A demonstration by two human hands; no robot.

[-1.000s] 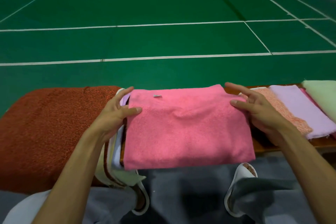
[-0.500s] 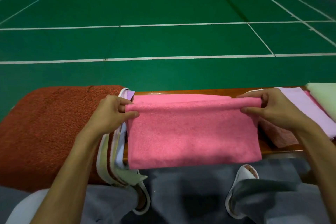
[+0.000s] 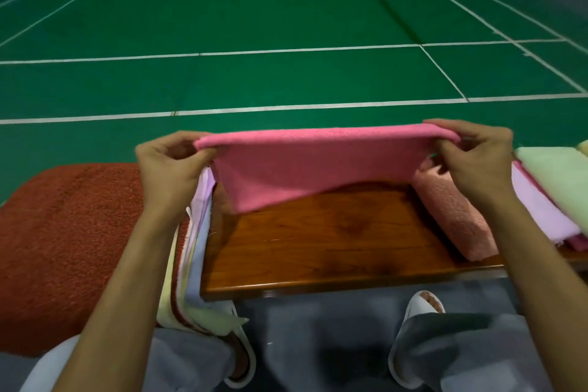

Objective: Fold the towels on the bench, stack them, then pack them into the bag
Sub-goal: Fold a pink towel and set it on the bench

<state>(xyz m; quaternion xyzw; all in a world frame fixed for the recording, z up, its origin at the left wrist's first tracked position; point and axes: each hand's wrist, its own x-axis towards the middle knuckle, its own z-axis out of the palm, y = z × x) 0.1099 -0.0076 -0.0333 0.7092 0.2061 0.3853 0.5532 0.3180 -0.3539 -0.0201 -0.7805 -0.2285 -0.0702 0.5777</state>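
Observation:
A folded pink towel (image 3: pixel 315 165) hangs in the air above the wooden bench (image 3: pixel 334 248), held by its two upper corners. My left hand (image 3: pixel 168 169) pinches the left corner and my right hand (image 3: pixel 474 156) pinches the right one. The towel's lower edge dangles just above the bench top. To the left lies a pile of towels topped by a large rust-red one (image 3: pixel 73 248), with pale edges (image 3: pixel 191 264) showing at its side. On the right lie a salmon towel (image 3: pixel 455 216), a lilac towel (image 3: pixel 541 210) and a pale green towel (image 3: pixel 560 178). No bag is in view.
Beyond the bench stretches a green court floor (image 3: pixel 286 16) with white lines. Below the bench's front edge are my grey trousers (image 3: pixel 318 344) and two white slippers (image 3: pixel 423 302), close to the bench.
The pink towel lay flat on the bench a second ago. Both hands took its far corners and lifted it clear, baring the wood underneath.

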